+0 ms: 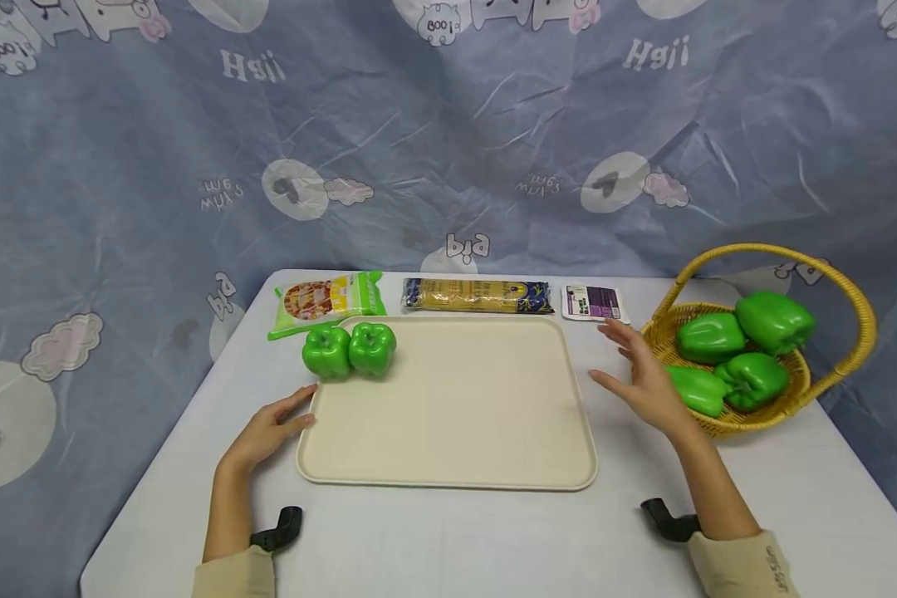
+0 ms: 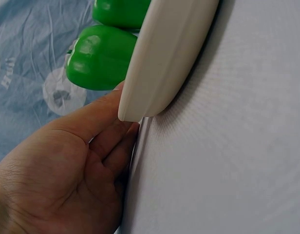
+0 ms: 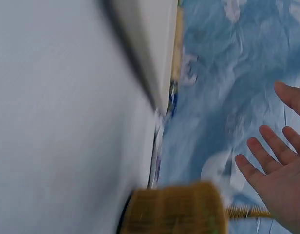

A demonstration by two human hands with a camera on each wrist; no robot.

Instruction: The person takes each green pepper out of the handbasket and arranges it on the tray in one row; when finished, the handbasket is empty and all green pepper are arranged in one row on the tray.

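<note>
My left hand (image 1: 265, 432) holds the left edge of a cream tray (image 1: 456, 415); in the left wrist view its thumb (image 2: 99, 114) lies at the rim (image 2: 157, 58) and its other fingers are partly hidden below. Two green bell peppers (image 1: 326, 352) (image 1: 372, 349) sit side by side in the tray's far left corner. My right hand (image 1: 646, 386), fingers spread and holding nothing, hovers between the tray and a yellow wicker basket (image 1: 840, 382). Several green bell peppers (image 1: 773, 322) lie in that basket. In the right wrist view the hand (image 3: 281, 180) appears beside the blurred basket (image 3: 174, 209).
Along the table's far edge lie a green food packet (image 1: 325, 303), a yellow-and-blue pasta packet (image 1: 478, 296) and a purple-and-white packet (image 1: 594, 303). The basket's tall handle (image 1: 762, 247) arches upward. A blue patterned curtain (image 1: 448, 149) hangs behind the white table (image 1: 448, 540).
</note>
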